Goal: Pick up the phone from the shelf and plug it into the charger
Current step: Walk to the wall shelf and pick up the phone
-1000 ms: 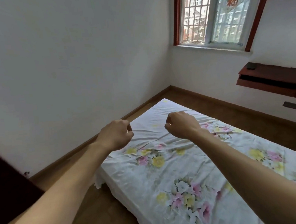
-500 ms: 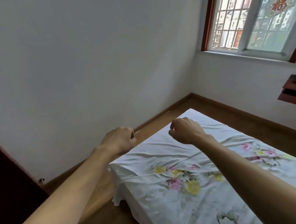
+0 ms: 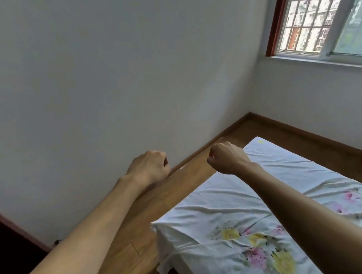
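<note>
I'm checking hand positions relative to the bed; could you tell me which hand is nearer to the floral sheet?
Right. The right hand hangs fisted over the floral sheet's far edge; the left hand, also fisted, is off to the side over the wooden floor.

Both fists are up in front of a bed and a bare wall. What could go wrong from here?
No shelf, phone or charger shows in this view, so the person may search in the wrong direction. The left hand and right hand are closed and empty. The bed corner stands close ahead, so a shin could bump it.

White bedsheet [image 3: 243, 199] with pink-and-yellow flowers, brown wooden floor [image 3: 180, 187], white walls [image 3: 103, 78].
</note>
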### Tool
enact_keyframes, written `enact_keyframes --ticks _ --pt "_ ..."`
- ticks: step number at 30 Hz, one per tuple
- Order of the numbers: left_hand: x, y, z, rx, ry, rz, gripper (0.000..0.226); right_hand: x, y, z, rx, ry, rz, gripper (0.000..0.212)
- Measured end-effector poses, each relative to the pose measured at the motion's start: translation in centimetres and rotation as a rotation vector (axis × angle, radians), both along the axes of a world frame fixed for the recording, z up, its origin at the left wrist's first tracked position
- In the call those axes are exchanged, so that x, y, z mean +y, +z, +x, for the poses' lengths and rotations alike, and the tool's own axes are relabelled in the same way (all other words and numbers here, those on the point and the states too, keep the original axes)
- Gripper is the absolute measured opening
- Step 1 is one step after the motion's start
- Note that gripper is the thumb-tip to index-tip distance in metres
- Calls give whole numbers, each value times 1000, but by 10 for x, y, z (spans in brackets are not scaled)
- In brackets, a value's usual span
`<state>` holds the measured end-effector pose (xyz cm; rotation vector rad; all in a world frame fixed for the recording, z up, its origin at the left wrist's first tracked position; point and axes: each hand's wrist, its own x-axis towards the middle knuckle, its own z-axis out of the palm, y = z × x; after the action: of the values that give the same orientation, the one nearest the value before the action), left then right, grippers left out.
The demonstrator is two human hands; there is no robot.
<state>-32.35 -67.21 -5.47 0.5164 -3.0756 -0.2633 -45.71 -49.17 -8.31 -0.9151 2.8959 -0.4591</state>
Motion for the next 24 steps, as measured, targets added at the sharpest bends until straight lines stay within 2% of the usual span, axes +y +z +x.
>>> enact_keyframes --ticks 7,10,16,24 --pt "-103 -5 -94 -129 -43 23 18 -98 -21 -98 -64 -79 -40 30" --pt "-141 -3 -130 -127 -69 45 19 -135 -23 -128 -91 -95 -54 25" --pt "-231 -14 -195 -125 -132 38 21 -208 -33 -190 -184 -200 -63 29" --pt "-374 -21 -294 -221 -289 40 25 -341 -44 -243 -140 -325 -54 27"
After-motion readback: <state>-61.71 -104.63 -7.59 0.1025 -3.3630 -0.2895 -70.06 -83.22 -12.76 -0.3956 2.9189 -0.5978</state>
